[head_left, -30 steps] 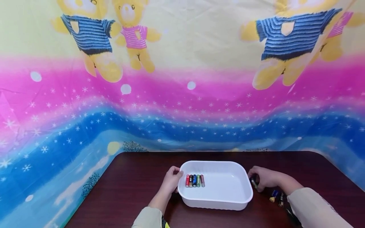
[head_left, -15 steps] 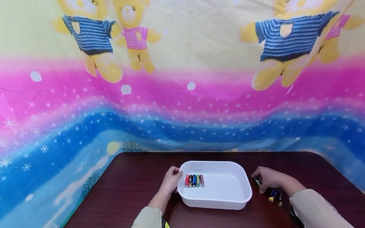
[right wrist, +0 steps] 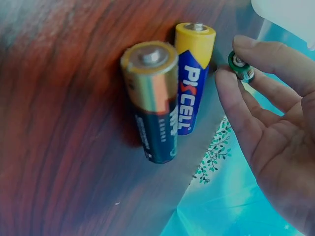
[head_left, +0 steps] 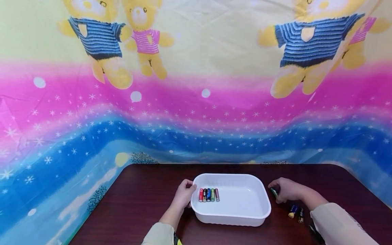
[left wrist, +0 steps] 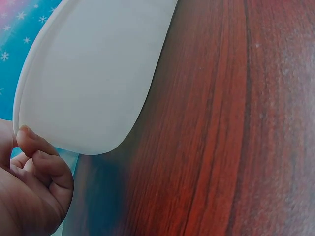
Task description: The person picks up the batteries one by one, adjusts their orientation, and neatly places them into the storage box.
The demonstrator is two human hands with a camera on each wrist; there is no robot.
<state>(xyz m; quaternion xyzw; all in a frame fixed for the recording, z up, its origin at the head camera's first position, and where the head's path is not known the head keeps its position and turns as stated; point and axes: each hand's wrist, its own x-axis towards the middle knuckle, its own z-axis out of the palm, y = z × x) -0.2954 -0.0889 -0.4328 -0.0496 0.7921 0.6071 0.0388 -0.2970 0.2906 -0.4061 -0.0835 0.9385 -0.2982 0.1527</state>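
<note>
A white plastic tray [head_left: 232, 220] stands on the table with several batteries in a row at its left end, among them a red battery [head_left: 200, 195] and a blue battery [head_left: 208, 194]. My left hand [head_left: 182, 195] grips the tray's left rim, thumb on top. Beyond the tray's right wall, my right hand [head_left: 288, 190] pinches a small green battery [right wrist: 241, 67] between thumb and fingers. On the table close by that hand lie a blue-and-yellow battery [right wrist: 194, 73] and a black-and-gold battery [right wrist: 152, 103], side by side.
Dark reddish wood-grain table [head_left: 147, 190] with rounded far corners. Behind it hangs a patterned cloth [head_left: 196, 119] with bears and snowflakes. A dark object [head_left: 315, 233] shows partly under the right sleeve [head_left: 340, 221].
My right hand has shifted slightly to the right, and the battery in its fingers has tilted, showing more of its green side. The left hand keeps its hold on the tray.
</note>
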